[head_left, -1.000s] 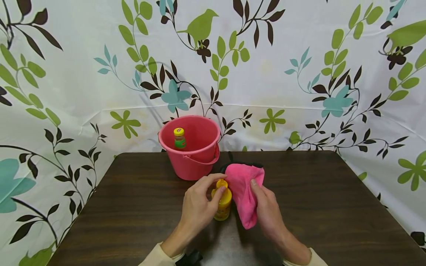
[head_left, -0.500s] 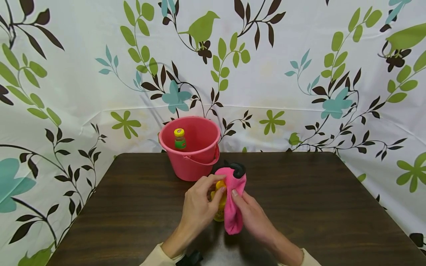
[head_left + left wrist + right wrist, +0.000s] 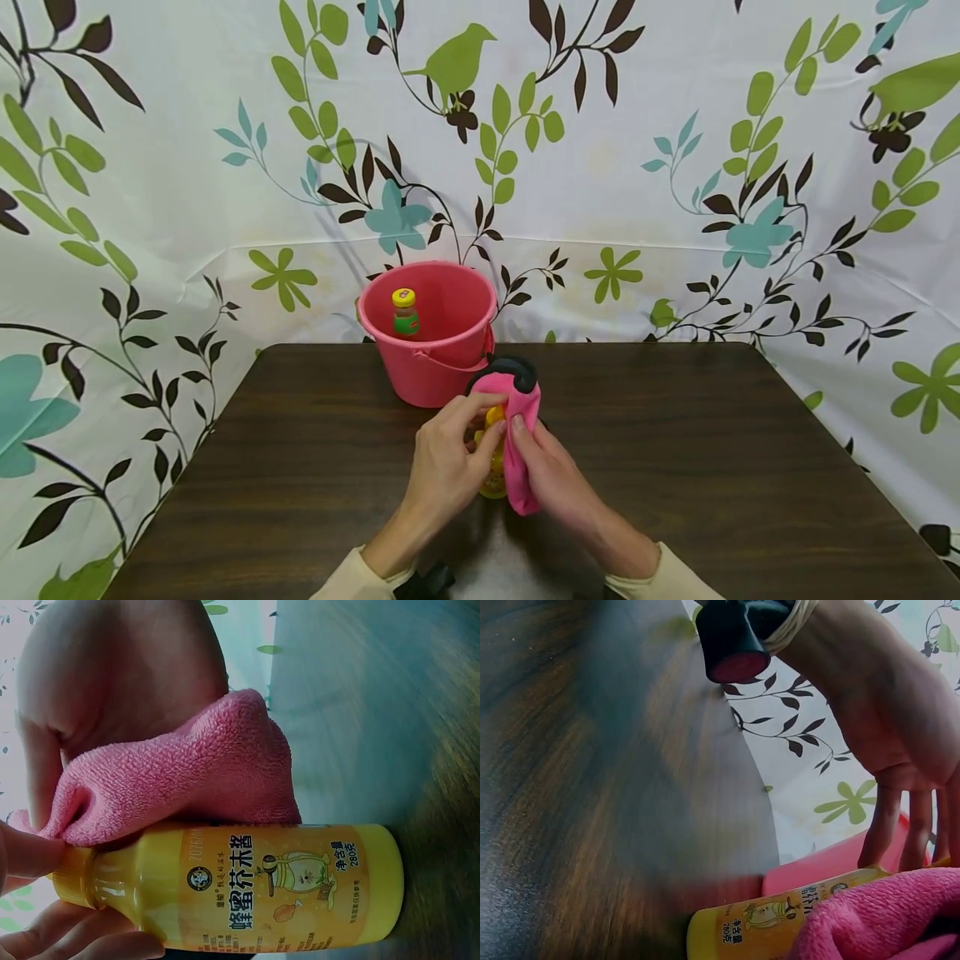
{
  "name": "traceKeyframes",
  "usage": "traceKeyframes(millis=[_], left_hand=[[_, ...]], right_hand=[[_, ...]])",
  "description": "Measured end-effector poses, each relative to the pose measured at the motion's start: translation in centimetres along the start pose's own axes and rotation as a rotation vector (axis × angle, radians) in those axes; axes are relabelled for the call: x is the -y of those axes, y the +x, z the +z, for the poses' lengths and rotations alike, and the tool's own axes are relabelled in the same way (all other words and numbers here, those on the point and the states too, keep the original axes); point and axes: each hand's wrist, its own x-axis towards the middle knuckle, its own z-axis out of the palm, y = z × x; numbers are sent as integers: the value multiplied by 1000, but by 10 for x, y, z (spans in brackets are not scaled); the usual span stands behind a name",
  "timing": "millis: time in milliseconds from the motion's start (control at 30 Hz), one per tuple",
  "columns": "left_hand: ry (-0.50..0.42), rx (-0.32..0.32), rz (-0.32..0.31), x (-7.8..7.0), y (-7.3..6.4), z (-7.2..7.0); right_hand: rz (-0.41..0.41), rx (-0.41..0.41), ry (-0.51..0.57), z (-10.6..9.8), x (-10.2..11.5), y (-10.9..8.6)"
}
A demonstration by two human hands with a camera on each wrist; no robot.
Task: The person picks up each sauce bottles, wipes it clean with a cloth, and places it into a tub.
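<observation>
A yellow squeeze bottle of honey mustard sauce stands upright on the table, and my left hand grips it around the cap and neck. My right hand holds a pink fluffy cloth, its thumb on the near face. In the left wrist view the cloth is bunched against the bottle's side, along the shoulder and upper body. A black curled piece shows at the cloth's top edge. The cloth covers the bottle's right side in the head view.
A pink bucket with its handle down stands behind the hands, to the left. Inside it is a small jar with a yellow lid and green label. The dark wooden table ends at a patterned curtain.
My right hand has moved left with the cloth, from beside the bottle to against it. The cloth has become more bunched. The left hand has kept its grip on the bottle.
</observation>
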Motion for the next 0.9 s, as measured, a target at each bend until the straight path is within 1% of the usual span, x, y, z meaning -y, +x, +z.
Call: traceKeyframes(millis=[167, 333, 533, 700, 800, 867, 900], left_hand=[[-2, 14, 4, 0, 1, 0], [0, 11, 8, -1, 1, 0], [4, 4, 11, 0, -1, 1], [16, 7, 12, -1, -1, 1], [16, 13, 13, -2, 0, 0], [14, 15, 12, -3, 0, 0], [14, 13, 15, -2, 0, 0]], right_hand=[[-15, 11, 27, 0, -4, 6], [-4, 10, 48, -1, -11, 14], [64, -4, -20, -4, -23, 19], [77, -7, -25, -8, -29, 22], [80, 11, -34, -12, -34, 24], [99, 25, -45, -15, -38, 25], [99, 51, -61, -18, -41, 26]])
